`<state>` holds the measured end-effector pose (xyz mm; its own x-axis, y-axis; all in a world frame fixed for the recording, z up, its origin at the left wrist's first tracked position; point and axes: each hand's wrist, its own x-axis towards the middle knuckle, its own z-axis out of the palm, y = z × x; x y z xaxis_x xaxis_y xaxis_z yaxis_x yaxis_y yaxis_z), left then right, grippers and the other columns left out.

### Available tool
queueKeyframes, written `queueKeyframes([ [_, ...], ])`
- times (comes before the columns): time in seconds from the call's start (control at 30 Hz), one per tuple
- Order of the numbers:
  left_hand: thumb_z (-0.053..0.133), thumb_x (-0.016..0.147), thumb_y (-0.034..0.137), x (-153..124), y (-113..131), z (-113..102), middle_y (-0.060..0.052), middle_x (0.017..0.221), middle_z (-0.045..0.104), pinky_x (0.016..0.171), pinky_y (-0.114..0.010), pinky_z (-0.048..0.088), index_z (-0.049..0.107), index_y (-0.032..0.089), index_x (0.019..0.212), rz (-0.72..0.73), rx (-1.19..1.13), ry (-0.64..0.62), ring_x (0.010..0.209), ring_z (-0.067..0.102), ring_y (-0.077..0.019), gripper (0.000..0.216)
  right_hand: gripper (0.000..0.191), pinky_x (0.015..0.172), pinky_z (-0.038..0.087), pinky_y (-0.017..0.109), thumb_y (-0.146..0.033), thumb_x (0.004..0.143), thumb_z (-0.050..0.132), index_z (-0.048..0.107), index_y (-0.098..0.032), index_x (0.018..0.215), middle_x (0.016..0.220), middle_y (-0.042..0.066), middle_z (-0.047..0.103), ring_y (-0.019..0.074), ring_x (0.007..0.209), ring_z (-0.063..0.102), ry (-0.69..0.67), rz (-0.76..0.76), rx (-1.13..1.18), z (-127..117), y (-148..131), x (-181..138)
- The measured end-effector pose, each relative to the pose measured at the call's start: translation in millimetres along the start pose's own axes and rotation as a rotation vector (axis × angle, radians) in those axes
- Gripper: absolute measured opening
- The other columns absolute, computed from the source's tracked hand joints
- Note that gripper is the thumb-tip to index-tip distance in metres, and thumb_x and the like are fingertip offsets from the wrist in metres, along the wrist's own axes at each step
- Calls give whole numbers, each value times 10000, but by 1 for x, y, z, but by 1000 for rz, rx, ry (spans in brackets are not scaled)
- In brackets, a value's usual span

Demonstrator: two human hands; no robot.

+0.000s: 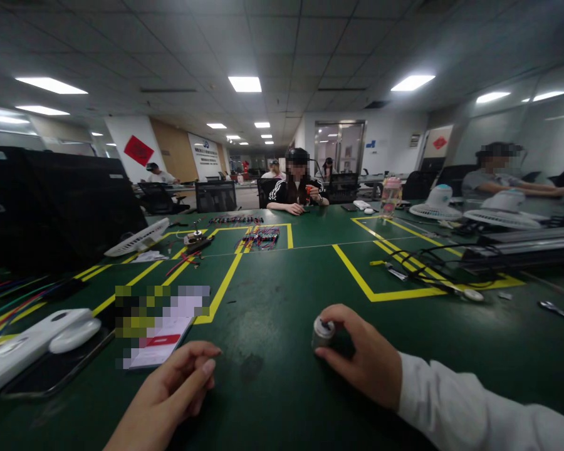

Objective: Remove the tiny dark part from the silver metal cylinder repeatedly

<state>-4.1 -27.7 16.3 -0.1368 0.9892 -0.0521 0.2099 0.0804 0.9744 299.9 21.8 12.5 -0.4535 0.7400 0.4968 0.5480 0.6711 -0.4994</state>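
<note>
My right hand (364,357) grips a small silver cylindrical part (323,332), like a little motor, standing on the green table (282,300). Thumb and fingers wrap its right side. My left hand (178,385) rests near the table's front edge with its fingers curled loosely together; nothing shows in it. It lies just right of a paper card (157,341) with a red patch.
A white device (37,341) lies at front left. Coloured wires (261,237), small white fans (138,238) and black cables (427,263) lie farther back among yellow tape lines. A person (297,185) sits across the table, another person (498,172) at far right.
</note>
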Motion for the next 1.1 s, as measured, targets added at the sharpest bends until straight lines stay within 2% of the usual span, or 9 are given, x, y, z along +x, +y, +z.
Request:
queueKeyframes([
  [0.1, 613, 758, 484, 0, 2, 1, 54, 591, 586, 422, -213, 330, 611, 246, 921, 4, 40, -29, 473, 478, -121, 288, 341, 816, 471, 316, -198, 759, 570, 437, -206, 1073, 1026, 42, 552, 130, 872, 551, -70, 63, 44, 12, -11, 10],
  [0.27, 565, 807, 446, 5, 5, 15, 46, 626, 572, 486, -237, 383, 623, 231, 880, 77, 133, -115, 522, 489, -139, 235, 350, 817, 449, 320, -191, 751, 564, 435, -211, 1076, 1009, 29, 543, 129, 872, 534, -112, 111, 89, 11, -11, 11],
  [0.43, 536, 854, 353, 14, 13, 53, 41, 699, 545, 553, -251, 406, 594, 226, 934, 202, 152, -242, 614, 503, -154, 161, 412, 850, 430, 315, -159, 722, 581, 423, -200, 1100, 1025, 37, 538, 135, 918, 519, -132, 111, 154, 9, -12, 12],
  [0.57, 569, 847, 323, 19, 25, 87, 16, 811, 583, 623, -275, 425, 576, 227, 1008, 300, 162, -225, 681, 526, -164, 188, 419, 861, 430, 299, -120, 727, 560, 432, -202, 1117, 1052, 35, 531, 126, 942, 512, -167, 42, 198, 8, -12, 11],
  [0.7, 575, 846, 333, 20, 36, 107, 2, 832, 593, 640, -282, 431, 597, 214, 927, 364, 165, -200, 707, 544, -170, 146, 441, 905, 421, 297, -124, 740, 569, 423, -216, 1146, 1112, 30, 525, 122, 1004, 508, -185, -8, 221, 9, -11, 10],
  [0.87, 599, 827, 299, 22, 41, 112, 8, 819, 574, 593, -270, 420, 605, 209, 908, 380, 186, -138, 654, 531, -158, 121, 607, 923, 423, 302, -186, 730, 635, 301, -221, 1235, 1129, 33, 551, 120, 1024, 533, -129, 42, 291, 15, -6, 9],
  [1.0, 607, 813, 256, 23, 47, 110, -6, 838, 585, 595, -272, 423, 647, 202, 799, 435, 226, -147, 693, 556, -173, 69, 533, 911, 430, 311, -168, 746, 608, 328, -192, 1199, 1104, 53, 568, 129, 1009, 550, -147, 75, 321, 13, -9, 12],
  [1.1, 579, 836, 272, 24, 53, 107, -15, 842, 605, 617, -277, 432, 655, 200, 805, 445, 219, -136, 726, 579, -184, 109, 467, 897, 436, 322, -150, 749, 583, 360, -178, 1158, 1087, 61, 572, 140, 996, 555, -176, 85, 314, 8, -14, 14],
])
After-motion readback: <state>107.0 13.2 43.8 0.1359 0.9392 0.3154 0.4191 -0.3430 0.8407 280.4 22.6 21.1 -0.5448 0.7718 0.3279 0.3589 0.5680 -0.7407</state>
